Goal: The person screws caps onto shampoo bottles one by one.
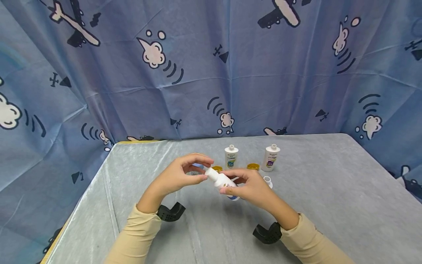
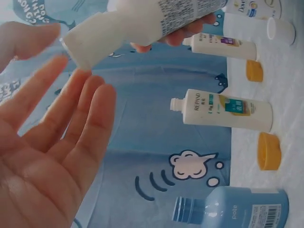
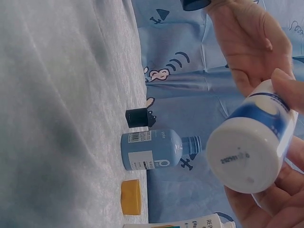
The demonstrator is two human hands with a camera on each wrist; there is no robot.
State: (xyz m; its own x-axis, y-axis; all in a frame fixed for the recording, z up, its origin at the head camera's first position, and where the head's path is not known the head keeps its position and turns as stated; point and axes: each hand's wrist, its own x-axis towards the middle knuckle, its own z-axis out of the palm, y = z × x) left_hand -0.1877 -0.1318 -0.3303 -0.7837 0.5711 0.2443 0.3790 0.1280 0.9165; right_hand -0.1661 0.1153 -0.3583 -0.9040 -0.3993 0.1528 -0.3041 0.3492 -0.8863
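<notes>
My right hand [image 1: 252, 185] grips a white bottle [image 1: 225, 182] with a blue band, tilted so its white cap [image 2: 97, 40] points up to the left. The bottle's round base [image 3: 243, 156], with printed digits, faces the right wrist camera. My left hand [image 1: 179, 174] is at the cap end, with thumb and fingers spread to either side. In the left wrist view, the left fingers [image 2: 102, 107] are nearly straight, their tips right at the cap's edge. Most of the label is covered by the right fingers.
Behind the hands stand two uncapped white bottles, one with a green label [image 1: 231, 157] and one with a purple label [image 1: 271, 158]. Gold caps [image 1: 253, 166] lie near them. An uncapped blue bottle [image 3: 152, 149] stands beside a dark cap [image 3: 137, 118]. A white cap [image 2: 280, 31] lies by another white bottle [image 2: 259, 8].
</notes>
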